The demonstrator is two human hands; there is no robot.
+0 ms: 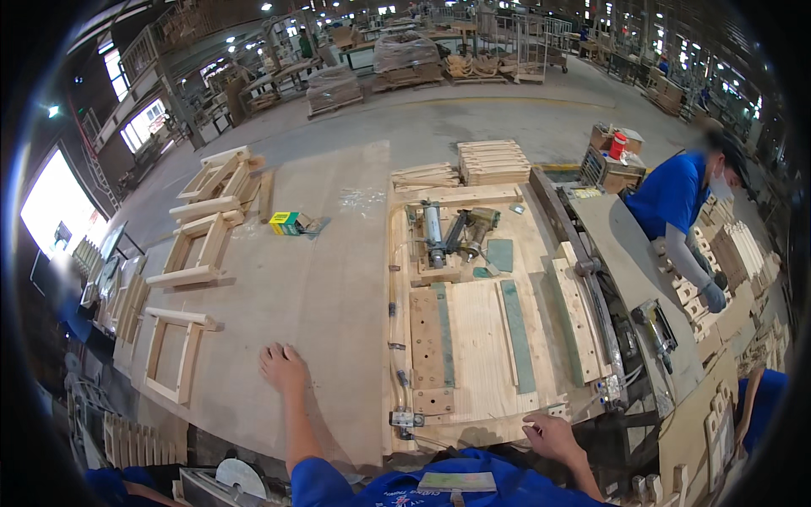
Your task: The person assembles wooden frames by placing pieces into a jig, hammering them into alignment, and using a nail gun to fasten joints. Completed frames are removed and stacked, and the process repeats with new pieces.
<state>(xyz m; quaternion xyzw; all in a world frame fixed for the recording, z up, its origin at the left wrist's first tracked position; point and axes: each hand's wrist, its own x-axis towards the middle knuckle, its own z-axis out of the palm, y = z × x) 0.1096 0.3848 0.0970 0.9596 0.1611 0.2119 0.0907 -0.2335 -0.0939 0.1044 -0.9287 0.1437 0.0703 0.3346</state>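
Note:
My left hand (285, 369) lies palm down on the brown board-covered table, fingers spread and nothing in them. To its left stand several pale wooden frames (179, 355) in a row going back. My right hand (553, 438) is at the front edge of the wooden jig (473, 431), its fingers loosely bent and apart, holding nothing that I can see. The jig carries a flat pale panel area between green strips (518, 334) and a drilled wooden block (427, 338). Farther back on it lie a pneumatic cylinder (433, 232) and a nail gun (480, 232).
A small yellow and green box (290, 223) sits on the table. Stacked wooden slats (492, 162) stand behind the jig. At right, a co-worker in blue (676, 194) handles wooden parts beside a bench with another nail gun (656, 332). An air hose (394, 321) runs along the jig's left side.

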